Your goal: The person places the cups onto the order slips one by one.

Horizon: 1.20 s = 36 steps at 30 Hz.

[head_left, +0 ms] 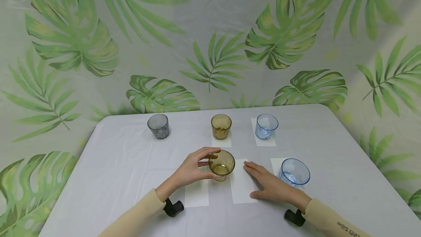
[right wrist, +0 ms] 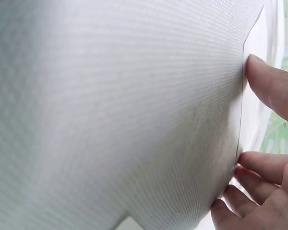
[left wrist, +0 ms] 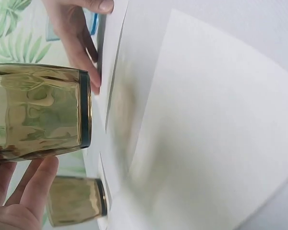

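Note:
My left hand (head_left: 192, 169) grips an amber glass (head_left: 222, 166) by its sides, thumb near and fingers beyond. In the left wrist view that glass (left wrist: 38, 112) is held above the white sheets, its base clear of them. My right hand (head_left: 273, 186) lies low with fingers extended, fingertips and thumb touching the right edge of a white paper sheet (head_left: 241, 189). In the right wrist view the thumb and fingers (right wrist: 264, 165) rest along that edge. Another sheet (head_left: 196, 195) lies to the left, below the left hand.
At the back stand a grey glass (head_left: 159, 127), a second amber glass (head_left: 221, 127) on paper, and a blue glass (head_left: 266, 127) on paper. A larger-looking blue glass (head_left: 295, 173) stands just beyond the right forearm. A leaf-print cloth (head_left: 213, 61) hangs behind the white table (head_left: 115, 164).

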### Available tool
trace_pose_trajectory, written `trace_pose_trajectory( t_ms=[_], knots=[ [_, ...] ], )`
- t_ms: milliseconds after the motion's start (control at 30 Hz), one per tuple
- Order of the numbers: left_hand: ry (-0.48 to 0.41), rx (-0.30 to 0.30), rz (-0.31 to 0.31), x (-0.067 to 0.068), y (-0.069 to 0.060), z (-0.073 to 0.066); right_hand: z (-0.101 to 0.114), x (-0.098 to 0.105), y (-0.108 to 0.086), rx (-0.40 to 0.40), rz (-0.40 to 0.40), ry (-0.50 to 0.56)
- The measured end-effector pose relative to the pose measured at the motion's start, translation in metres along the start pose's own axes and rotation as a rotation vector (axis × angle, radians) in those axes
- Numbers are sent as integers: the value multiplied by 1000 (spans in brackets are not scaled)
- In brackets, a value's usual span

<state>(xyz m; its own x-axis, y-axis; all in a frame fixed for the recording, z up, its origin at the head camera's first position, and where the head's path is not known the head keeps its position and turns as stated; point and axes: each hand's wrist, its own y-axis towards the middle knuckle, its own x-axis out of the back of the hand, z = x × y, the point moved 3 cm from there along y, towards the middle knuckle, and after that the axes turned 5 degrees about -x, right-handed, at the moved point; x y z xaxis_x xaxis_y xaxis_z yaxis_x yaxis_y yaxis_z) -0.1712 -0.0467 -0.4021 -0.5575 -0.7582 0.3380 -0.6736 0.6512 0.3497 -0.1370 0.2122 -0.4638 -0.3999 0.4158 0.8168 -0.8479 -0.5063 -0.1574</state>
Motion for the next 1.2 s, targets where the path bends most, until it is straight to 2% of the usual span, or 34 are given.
trace_pose_trajectory(
  t_ms=[167, 400, 600, 967, 1200],
  knots=[
    [-9, 3, 31, -13, 6, 1, 0, 0, -1, 8, -5, 4],
    [-7, -5, 66, -33, 11, 38, 1, 0, 0, -18, -8, 11],
    [-27, -21, 86, -43, 17, 40, -2, 0, 0, -41, -3, 20],
    [-28, -45, 97, -56, 23, 48, -2, -1, 0, -34, -30, 35],
    [-24, -29, 98, -60, 25, 50, -2, 0, 0, -22, -46, 53]
  ],
)
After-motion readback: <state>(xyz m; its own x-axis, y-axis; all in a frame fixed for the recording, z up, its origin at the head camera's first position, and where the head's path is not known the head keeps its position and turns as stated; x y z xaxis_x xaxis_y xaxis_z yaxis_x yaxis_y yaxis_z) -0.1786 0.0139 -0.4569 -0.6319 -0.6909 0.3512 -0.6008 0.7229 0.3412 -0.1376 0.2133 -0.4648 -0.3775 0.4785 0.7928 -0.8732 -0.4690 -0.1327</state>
